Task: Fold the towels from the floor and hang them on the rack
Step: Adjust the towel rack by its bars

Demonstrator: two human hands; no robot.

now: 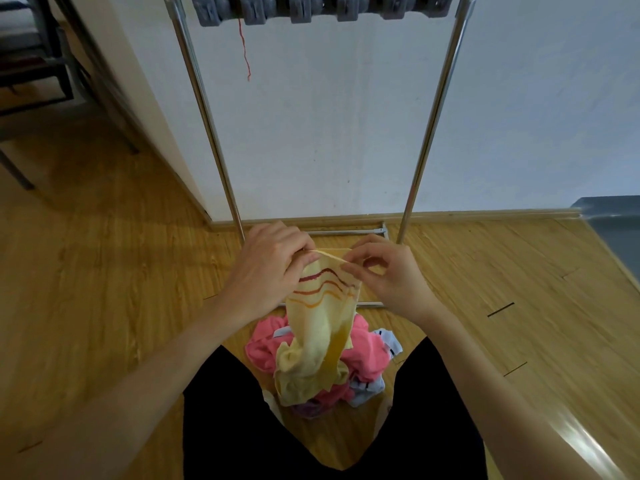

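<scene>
No text, label, brand, number or sign can be read anywhere in view. The towel (320, 317) pinched between the fingers carries only wavy stripes, no lettering, and the grey clips (301, 8) on the rack (207, 133) show no markings.

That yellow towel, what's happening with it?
A person is holding the yellow towel up by its top edge, the left hand and right hand each pinching it. Its lower end trails onto a heap of towels on the floor. The rack ahead has no towel on it yet.
</scene>
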